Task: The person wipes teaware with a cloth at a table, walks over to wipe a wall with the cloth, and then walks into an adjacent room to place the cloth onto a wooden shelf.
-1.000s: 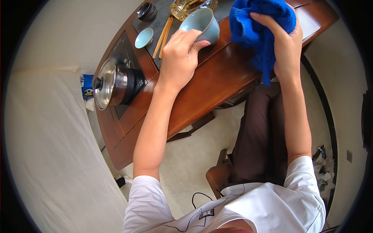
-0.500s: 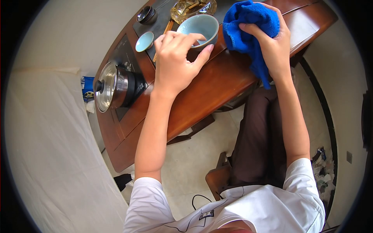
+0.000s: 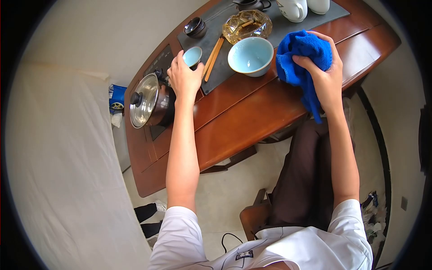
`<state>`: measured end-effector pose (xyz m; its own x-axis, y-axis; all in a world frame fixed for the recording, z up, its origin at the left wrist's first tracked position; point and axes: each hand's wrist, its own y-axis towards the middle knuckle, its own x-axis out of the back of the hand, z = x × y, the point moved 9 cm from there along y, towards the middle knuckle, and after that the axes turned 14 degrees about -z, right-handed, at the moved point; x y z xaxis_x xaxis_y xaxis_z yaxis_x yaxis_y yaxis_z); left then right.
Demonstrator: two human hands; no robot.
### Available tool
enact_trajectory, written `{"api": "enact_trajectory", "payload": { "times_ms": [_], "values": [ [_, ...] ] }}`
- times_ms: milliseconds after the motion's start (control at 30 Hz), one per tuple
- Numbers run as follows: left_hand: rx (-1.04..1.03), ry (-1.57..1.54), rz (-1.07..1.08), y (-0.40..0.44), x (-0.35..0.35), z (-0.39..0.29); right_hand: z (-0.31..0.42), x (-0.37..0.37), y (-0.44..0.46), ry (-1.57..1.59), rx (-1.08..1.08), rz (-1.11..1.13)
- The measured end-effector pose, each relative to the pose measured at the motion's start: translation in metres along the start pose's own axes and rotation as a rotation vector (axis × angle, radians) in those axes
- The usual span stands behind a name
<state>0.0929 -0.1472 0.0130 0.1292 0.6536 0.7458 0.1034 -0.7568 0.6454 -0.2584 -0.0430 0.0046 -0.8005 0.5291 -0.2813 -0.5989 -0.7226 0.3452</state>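
My left hand [image 3: 185,77] is at the small light-blue cup [image 3: 192,56], its thumb and fingers apart around the near side. Whether the fingertips touch the cup is unclear. My right hand [image 3: 325,74] grips a crumpled blue cloth [image 3: 300,56], one end of which hangs down past the table edge. Between the hands, the larger light-blue bowl [image 3: 250,56] stands upright on the table. A pair of wooden chopsticks [image 3: 213,59] lies between cup and bowl.
A lidded pot [image 3: 146,101] stands left of my left hand. Beyond the bowl are a glass ashtray [image 3: 247,25], dark small cups [image 3: 195,28], a dark pitcher [image 3: 252,4] and white mugs [image 3: 293,10]. Another person's dark-clothed legs [image 3: 147,219] show at lower left.
My left hand has let go of the larger bowl and moved left to the small cup. The bowl now stands on the table. My right hand still holds the cloth. The view has shifted.
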Motion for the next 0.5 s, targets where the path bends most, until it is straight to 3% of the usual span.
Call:
{"api": "enact_trajectory", "payload": {
  "times_ms": [200, 300, 400, 500],
  "values": [
    [-0.057, -0.009, -0.071, 0.0037, 0.0005, 0.0033, -0.0012, -0.0023, 0.0007, 0.029, 0.006, 0.011],
    [-0.010, -0.112, -0.079, 0.0045, -0.0001, 0.0038, -0.0010, -0.0020, 0.0008, 0.017, 0.008, 0.011],
    [0.155, -0.137, 0.052, 0.0014, 0.0014, 0.0035, -0.0010, -0.0019, 0.0009, 0.026, 0.009, 0.017],
    [0.081, -0.057, -0.050, 0.0041, 0.0050, 0.0036, -0.0015, -0.0017, 0.0015, 0.027, 0.015, 0.016]
  ]
}}
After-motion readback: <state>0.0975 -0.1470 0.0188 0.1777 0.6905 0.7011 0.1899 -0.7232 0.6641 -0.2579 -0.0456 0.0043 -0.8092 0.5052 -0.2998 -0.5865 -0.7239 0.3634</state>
